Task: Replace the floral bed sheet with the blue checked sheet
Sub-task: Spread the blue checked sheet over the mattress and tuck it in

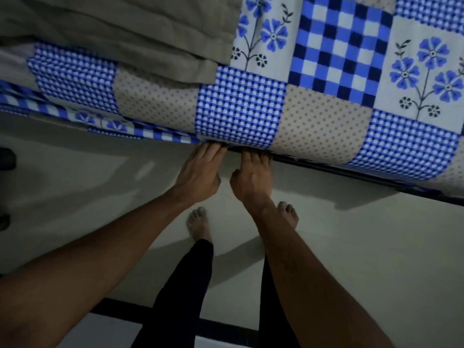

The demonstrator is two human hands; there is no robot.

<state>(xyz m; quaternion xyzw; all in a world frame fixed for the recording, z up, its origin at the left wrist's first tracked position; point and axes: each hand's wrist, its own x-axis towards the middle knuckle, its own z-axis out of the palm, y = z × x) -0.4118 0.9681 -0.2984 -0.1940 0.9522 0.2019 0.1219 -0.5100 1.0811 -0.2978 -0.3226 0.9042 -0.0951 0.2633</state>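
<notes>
A: Where does the sheet lie?
B: The sheet (326, 121) spreads over the bed across the far part of the scene. Its near edge hangs just above the bed frame (351, 172), which shows at right.
A: What rests on it?
B: A folded blanket (113, 28), far left.
A: And the hands?
B: The left hand (198, 174) and right hand (251, 179) lie side by side at centre, fingertips hidden under the sheet's near edge.
A: Nearer still?
B: The floor (351, 247), with the left foot (198, 224) and right foot (288, 212) standing on it.
</notes>
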